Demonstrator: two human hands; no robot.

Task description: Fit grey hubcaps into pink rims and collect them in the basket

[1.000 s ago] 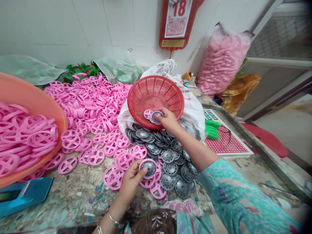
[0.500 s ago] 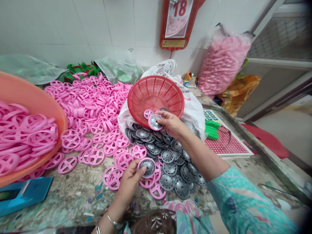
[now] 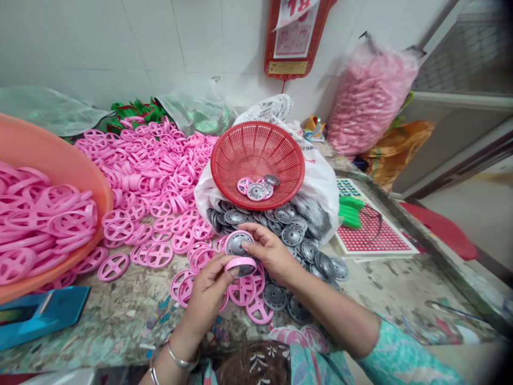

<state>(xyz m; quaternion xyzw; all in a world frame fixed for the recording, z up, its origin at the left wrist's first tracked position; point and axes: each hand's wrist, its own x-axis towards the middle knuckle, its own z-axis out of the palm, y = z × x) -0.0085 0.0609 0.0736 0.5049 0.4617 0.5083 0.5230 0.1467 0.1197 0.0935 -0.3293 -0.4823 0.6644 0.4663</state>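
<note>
My left hand (image 3: pixel 214 280) pinches a pink toy wheel (image 3: pixel 236 261), tilted on edge, with grey showing on its lower side. Just above it, my right hand (image 3: pixel 270 251) grips a grey hubcap disc (image 3: pixel 235 241) between thumb and fingers; pink shows along its left edge, and I cannot tell whether that belongs to it. Both pieces are close together, perhaps touching. Loose grey hubcap discs (image 3: pixel 292 235) spill from a white bag (image 3: pixel 326 187) beside my right hand. Pink spoked wheels (image 3: pixel 242 290) lie under and around my hands.
A red mesh basket (image 3: pixel 256 144) holding several wheels and discs rests on the bag. To the left are a heap of pink wheels (image 3: pixel 144 160) and an orange basin (image 3: pixel 52 144). A blue tape dispenser (image 3: pixel 60 310) sits front left, green pieces (image 3: pixel 350 211) on sheets at right.
My right hand has left a grey-and-pink wheel in the basket and come back to my left hand, now with a grey disc. My left hand has tilted its wheel up.
</note>
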